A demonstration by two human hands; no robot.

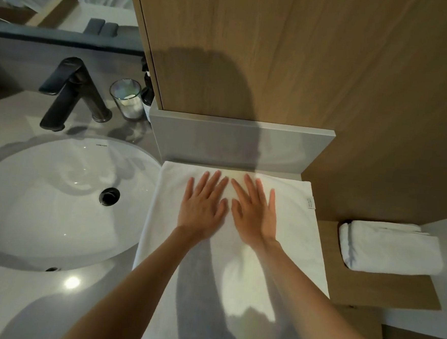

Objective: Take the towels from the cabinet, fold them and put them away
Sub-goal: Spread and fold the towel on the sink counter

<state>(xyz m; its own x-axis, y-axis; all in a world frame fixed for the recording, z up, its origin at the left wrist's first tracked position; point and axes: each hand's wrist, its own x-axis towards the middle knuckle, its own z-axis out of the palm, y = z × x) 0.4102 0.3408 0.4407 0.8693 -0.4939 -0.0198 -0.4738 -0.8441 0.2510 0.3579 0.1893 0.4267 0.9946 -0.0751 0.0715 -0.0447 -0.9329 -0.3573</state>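
A white towel (292,227) lies spread flat on the counter to the right of the sink, its near end running toward me past the bottom of the view. A small label shows at its far right corner. My left hand (201,205) and my right hand (255,208) lie side by side on the towel's far half, palms down, fingers straight and slightly spread, pressing on the cloth. A second white towel (389,247), folded into a thick block, rests on a wooden shelf (383,291) to the right.
A white round sink (56,200) with a black faucet (71,92) fills the left. A glass tumbler (128,97) and a dark bottle (147,95) stand behind it. A wooden cabinet wall (278,54) and a grey ledge (240,141) rise right behind the towel.
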